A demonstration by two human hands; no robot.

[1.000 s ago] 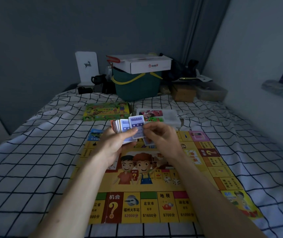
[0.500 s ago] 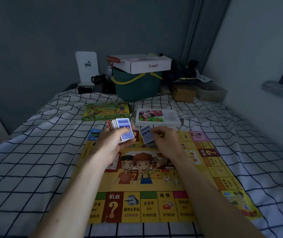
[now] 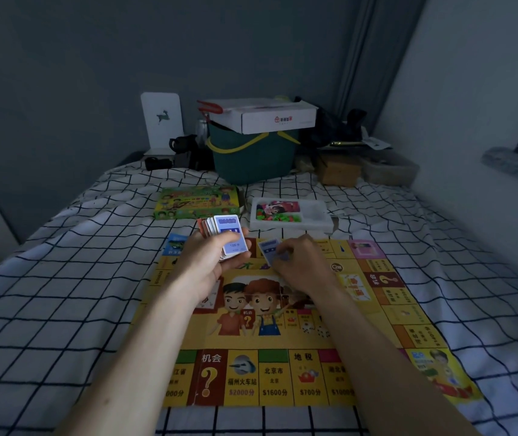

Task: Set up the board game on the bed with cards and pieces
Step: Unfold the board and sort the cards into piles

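The left hand (image 3: 210, 262) grasps a thick stack of cards (image 3: 224, 236), its thumb pressed across the blue-and-white top card and its fingers curled under the pile. The stack is held up above the far edge of the game board (image 3: 286, 341), tilted so that the top card faces the camera. Just to the right, apart from the stack, the right hand (image 3: 301, 265) pinches a single blue card (image 3: 268, 250) between thumb and curled fingers, low over the far part of the board.

Both bare forearms reach in from the bottom of the view over the board. The board is yellow, lies flat and unfolded on the bed (image 3: 62, 309), and shows two cartoon children in the middle with priced squares along its edges. The bed has a white sheet with a dark grid pattern.

Beyond the board, on the bed, a green game box (image 3: 196, 201) lies to the left and a white tray (image 3: 292, 215) of small coloured pieces lies to the right. Farther back stands a dark green bucket (image 3: 251, 158) with a white carton (image 3: 264, 116) on top of it.
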